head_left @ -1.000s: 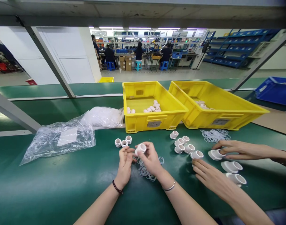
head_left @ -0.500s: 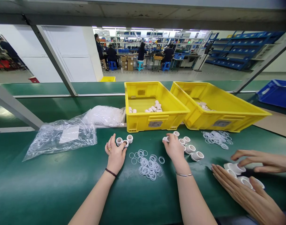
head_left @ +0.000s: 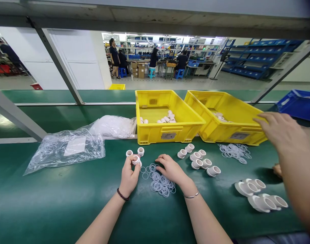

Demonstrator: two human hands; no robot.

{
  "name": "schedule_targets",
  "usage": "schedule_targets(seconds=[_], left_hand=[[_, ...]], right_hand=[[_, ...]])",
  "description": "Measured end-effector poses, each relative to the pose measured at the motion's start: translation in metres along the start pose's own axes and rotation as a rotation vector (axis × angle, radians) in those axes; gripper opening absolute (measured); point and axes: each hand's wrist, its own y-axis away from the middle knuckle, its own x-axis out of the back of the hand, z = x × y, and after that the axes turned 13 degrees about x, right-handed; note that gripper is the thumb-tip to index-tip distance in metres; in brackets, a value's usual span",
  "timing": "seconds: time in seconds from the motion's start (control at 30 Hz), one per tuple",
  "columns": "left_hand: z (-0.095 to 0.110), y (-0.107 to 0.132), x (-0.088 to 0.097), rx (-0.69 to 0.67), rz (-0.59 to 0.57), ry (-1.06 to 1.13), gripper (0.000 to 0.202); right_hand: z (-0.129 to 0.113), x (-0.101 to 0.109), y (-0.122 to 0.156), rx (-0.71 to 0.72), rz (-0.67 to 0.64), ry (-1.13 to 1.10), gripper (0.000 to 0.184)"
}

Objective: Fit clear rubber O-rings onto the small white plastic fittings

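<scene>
My left hand is closed round a white plastic pipe fitting, held just above the green table between thumb and fingers. Two more such fittings stand close by, one of them a short flanged piece. My right hand reaches to the top of a pile of thin translucent rings; its thumb and fingers are apart, fingertips at the upper rings. Beyond that hand, several white fittings are grouped on the table to the right.
Two yellow bins with white fittings stand at the back. Clear bags lie left. A co-worker's arm reaches in at right, above more fittings and a second ring pile.
My left hand has picked up a fitting. My right hand has left the fittings on the right and moved left to the rings. The co-worker's hands have left their fittings, one rising toward the bin.
</scene>
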Motion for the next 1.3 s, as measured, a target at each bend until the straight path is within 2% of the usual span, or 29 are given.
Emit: schedule_targets(seconds=[0.1, 0.17, 0.23, 0.4, 0.53, 0.63, 0.73, 0.83, 1.07, 1.23, 1.3], left_hand=[[-0.002, 0.0, -0.006, 0.213, -0.103, 0.306, 0.029], [-0.003, 0.001, -0.01, 0.334, -0.159, 0.416, 0.042], [-0.003, 0.001, -0.012, 0.406, -0.196, 0.433, 0.043], [-0.002, 0.005, -0.015, 0.455, -0.309, 0.355, 0.032], [-0.003, 0.009, -0.016, 0.434, -0.361, 0.226, 0.027], [-0.003, 0.01, -0.015, 0.354, -0.381, 0.123, 0.029], [-0.002, 0.01, -0.014, 0.262, -0.353, 0.001, 0.032], [0.0, 0.011, -0.014, 0.221, -0.314, -0.097, 0.027], [0.003, 0.01, -0.012, 0.208, -0.263, -0.099, 0.025], [0.004, 0.012, -0.014, 0.178, -0.351, -0.136, 0.021], [0.005, 0.013, -0.015, 0.146, -0.374, -0.196, 0.016]], right_hand=[[0.001, -0.002, 0.001, -0.025, -0.028, -0.02, 0.017], [0.001, -0.001, 0.0, -0.033, -0.024, -0.038, 0.008], [-0.002, 0.002, -0.001, -0.038, -0.004, -0.06, 0.007], [-0.021, 0.005, -0.007, -0.052, 0.151, -0.239, 0.014], [-0.035, 0.0, -0.008, -0.047, 0.221, -0.43, 0.014], [-0.038, -0.004, -0.009, -0.06, 0.242, -0.479, 0.014], [-0.038, -0.005, -0.009, -0.069, 0.238, -0.486, 0.013], [-0.038, -0.003, -0.009, -0.079, 0.219, -0.501, 0.012], [-0.035, 0.011, -0.008, -0.133, 0.113, -0.816, 0.018], [-0.038, 0.001, -0.01, -0.15, 0.244, -0.812, 0.02], [-0.04, -0.006, -0.012, -0.147, 0.248, -0.783, 0.019]])
